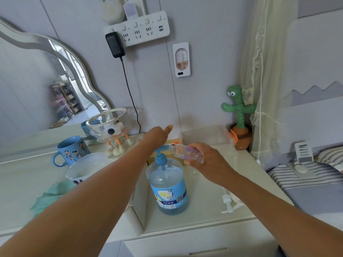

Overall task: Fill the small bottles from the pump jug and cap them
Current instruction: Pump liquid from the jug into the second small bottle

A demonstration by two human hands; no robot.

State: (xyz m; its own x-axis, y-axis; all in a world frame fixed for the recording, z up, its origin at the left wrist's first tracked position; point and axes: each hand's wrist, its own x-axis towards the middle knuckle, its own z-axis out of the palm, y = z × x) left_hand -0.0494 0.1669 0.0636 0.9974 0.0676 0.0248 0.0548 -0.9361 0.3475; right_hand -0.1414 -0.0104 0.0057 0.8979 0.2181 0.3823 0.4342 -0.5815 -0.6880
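Observation:
A clear pump jug (168,184) with a blue label and blue liquid stands on the white countertop (204,216). My left hand (157,135) rests palm-down on its blue pump head (161,154), fingers extended. My right hand (206,157) grips a small clear bottle (185,152) with a purple pattern, tilted on its side with its mouth against the pump spout. A white pump cap (229,203) lies loose on the counter to the right of the jug.
A blue cartoon mug (71,150), a white bowl (83,168) and a clear bowl on duck feet (109,127) stand to the left. A green cloth (52,195) lies near them. A cactus toy (238,115) stands at the back right, and a bed (306,179) lies beyond the counter's right edge.

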